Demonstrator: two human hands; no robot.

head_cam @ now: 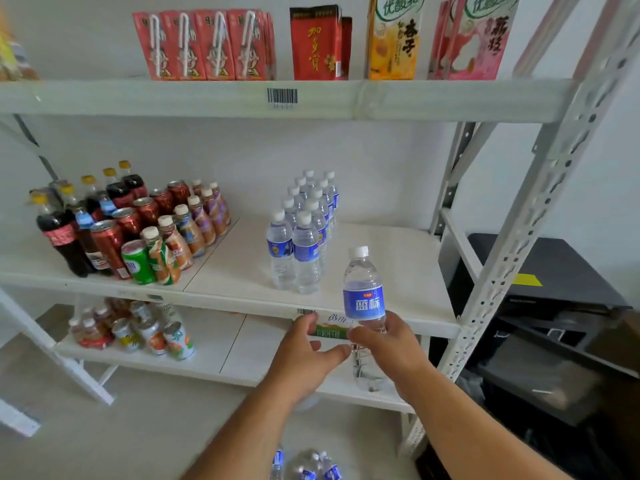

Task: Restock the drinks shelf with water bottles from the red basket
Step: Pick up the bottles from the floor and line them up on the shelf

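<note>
a water bottle (364,299) with a white cap and blue label stands upright in the air in front of the middle shelf (381,271), just off its front edge and toward its right end. the right hand (391,344) grips it around the lower body, fingers and thumb curled round the clear plastic below the label. the left hand (304,351) is just beside it on the left, its fingers relaxed, with the thumb tip touching or almost touching the bottle near the right hand's thumb; it holds nothing.

on the middle shelf, near the middle, two rows of water bottles (304,233) run from the front edge area back toward the wall, apart from the held one. at the left end of the same shelf stands a group of cola bottles (69,223), red cans (138,216), a green can (136,261) and milk tea bottles (187,230).

the top shelf (207,98) carries drink cartons (207,43) along its front edge. the lower shelf (225,355) has cans and small bottles (145,330) at its left end. at the bottom edge of the view, more water bottles (311,465) lie below the arms; what holds them cannot be seen.
</note>
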